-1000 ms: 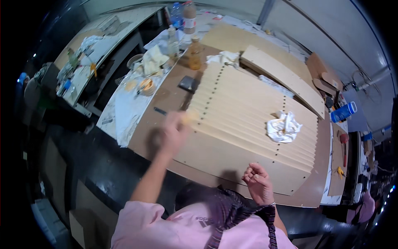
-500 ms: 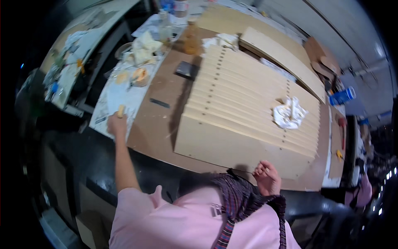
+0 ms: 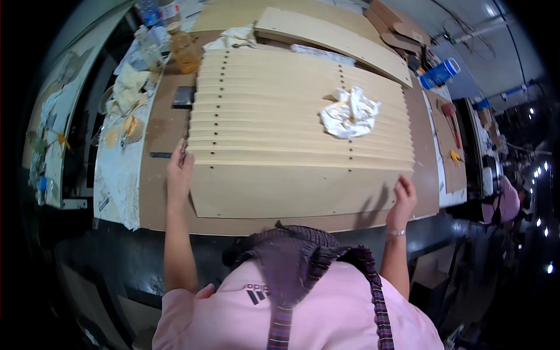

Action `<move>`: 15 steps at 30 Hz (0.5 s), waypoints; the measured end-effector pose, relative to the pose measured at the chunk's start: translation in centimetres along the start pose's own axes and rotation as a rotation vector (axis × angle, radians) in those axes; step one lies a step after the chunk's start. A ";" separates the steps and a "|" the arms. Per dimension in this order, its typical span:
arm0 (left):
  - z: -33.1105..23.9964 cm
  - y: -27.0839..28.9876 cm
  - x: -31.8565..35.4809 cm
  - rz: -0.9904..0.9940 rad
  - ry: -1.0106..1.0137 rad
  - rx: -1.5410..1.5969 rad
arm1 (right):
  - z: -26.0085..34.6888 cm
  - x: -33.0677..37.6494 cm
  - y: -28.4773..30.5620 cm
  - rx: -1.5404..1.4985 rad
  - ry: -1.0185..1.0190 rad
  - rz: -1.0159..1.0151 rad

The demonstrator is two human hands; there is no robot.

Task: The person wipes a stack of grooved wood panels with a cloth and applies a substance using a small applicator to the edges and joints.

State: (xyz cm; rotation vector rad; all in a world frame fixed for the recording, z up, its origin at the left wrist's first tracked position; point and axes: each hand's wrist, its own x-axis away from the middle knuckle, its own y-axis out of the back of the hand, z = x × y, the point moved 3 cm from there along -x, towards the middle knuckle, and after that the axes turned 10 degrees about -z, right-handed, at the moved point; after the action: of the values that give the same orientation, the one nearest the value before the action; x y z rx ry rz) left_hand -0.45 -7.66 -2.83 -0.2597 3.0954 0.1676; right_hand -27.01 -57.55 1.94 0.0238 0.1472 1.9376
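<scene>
Pale wooden boards point(image 3: 280, 125) lie overlapped like steps, with dark spots or holes in two rows. The nearest board point(image 3: 280, 191) shows its broad face. At the stack's left edge is my left hand point(image 3: 181, 169), fingers up and somewhat apart, holding nothing I can see; whether it touches the edge is unclear. Over the front right corner hovers my right hand point(image 3: 402, 198), fingers loosely bent and apart, nothing in it. A crumpled white cloth point(image 3: 350, 114) with yellowish stains rests on the boards' right half.
Beyond the stack lies a long pale panel point(image 3: 332, 41). On the left are a dark block point(image 3: 183, 97), a flat dark strip point(image 3: 160, 155), an amber bottle point(image 3: 185, 52) and a tub point(image 3: 132, 128). A blue bottle point(image 3: 439, 74) and red-handled tool point(image 3: 453, 125) lie right. Another person point(image 3: 506, 201) is far right.
My left hand came right from the white-covered side table to the boards' left edge; the small yellowish piece it held is out of sight. My right hand moved out to the right front corner.
</scene>
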 end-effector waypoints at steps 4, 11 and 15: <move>-0.6 -1.9 0.4 0.130 0.204 -0.014 | -3.3 -9.1 6.2 0.122 0.005 -0.234; -0.2 -1.8 0.1 0.188 0.381 0.140 | -7.3 -12.9 3.2 -0.143 -0.410 0.077; 0.4 0.1 -0.8 0.288 0.436 0.185 | -4.3 -10.5 0.6 -0.029 -0.400 0.051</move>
State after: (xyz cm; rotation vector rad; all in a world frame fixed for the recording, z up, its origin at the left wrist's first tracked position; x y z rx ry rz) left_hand 0.31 -7.35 -3.21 0.1844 3.5329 -0.1983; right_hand -24.14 -67.89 -1.66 0.3957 -0.1489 1.9449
